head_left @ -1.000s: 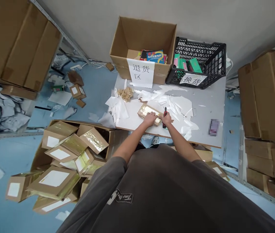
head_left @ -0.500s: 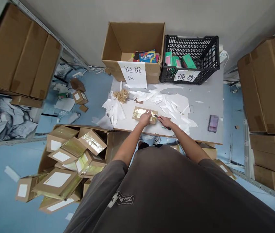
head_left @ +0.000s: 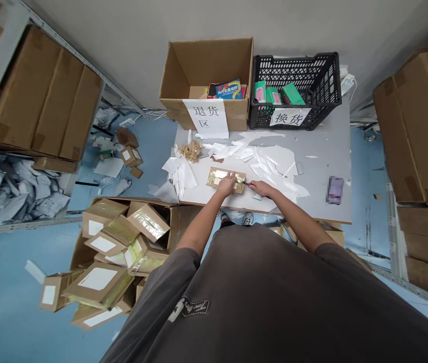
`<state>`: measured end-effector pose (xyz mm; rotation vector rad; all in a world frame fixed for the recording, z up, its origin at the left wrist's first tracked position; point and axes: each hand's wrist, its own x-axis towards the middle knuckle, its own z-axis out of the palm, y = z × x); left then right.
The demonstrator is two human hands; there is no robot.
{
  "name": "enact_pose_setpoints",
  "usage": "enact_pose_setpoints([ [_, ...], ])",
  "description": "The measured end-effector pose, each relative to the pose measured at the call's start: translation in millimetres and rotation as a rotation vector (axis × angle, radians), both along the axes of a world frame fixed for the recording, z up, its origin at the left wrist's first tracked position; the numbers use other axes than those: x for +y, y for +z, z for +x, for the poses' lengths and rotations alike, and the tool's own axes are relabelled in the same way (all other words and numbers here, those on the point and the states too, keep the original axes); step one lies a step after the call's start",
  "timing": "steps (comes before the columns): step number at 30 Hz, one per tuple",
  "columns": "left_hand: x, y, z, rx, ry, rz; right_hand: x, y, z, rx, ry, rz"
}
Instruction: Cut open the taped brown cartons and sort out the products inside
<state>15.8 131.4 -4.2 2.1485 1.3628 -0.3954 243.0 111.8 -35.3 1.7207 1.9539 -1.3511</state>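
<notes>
A small cardboard box point(head_left: 240, 187) with shiny tape and a white label lies on the table near its front edge. My left hand point(head_left: 226, 184) holds it down from above, fingers reaching across its top. In my right hand point(head_left: 261, 188) is a utility knife point(head_left: 248, 184) with a red and black handle, its tip at the box's right end. The blade itself is too small to make out. Just below the right hand lies a small green-edged piece point(head_left: 256, 197). White paper scraps point(head_left: 266, 162) spread behind the box.
Behind stand an open carton point(head_left: 172, 108) with books and a black crate point(head_left: 314, 118) with green boxes, both carrying paper signs. Crumpled brown paper point(head_left: 190, 151) sits at left, a blurred purple item point(head_left: 335, 190) at right. Taped parcels point(head_left: 96, 279) fill a carton beside me; shelves flank both sides.
The knife has shifted slightly, and my right hand is a little higher and turned. My left hand stays on the box. The whole view has moved slightly.
</notes>
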Motion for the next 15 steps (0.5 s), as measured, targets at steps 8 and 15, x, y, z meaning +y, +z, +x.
enact_pose_setpoints([
  [8, 4, -8.0, 0, 0.005, -0.009, -0.005, 3, -1.9, 2, 0.066, -0.112, -0.041],
  [15, 7, -10.5, 1, 0.034, -0.056, 0.007, -5, -7.9, 0, 0.103, -0.099, -0.039],
])
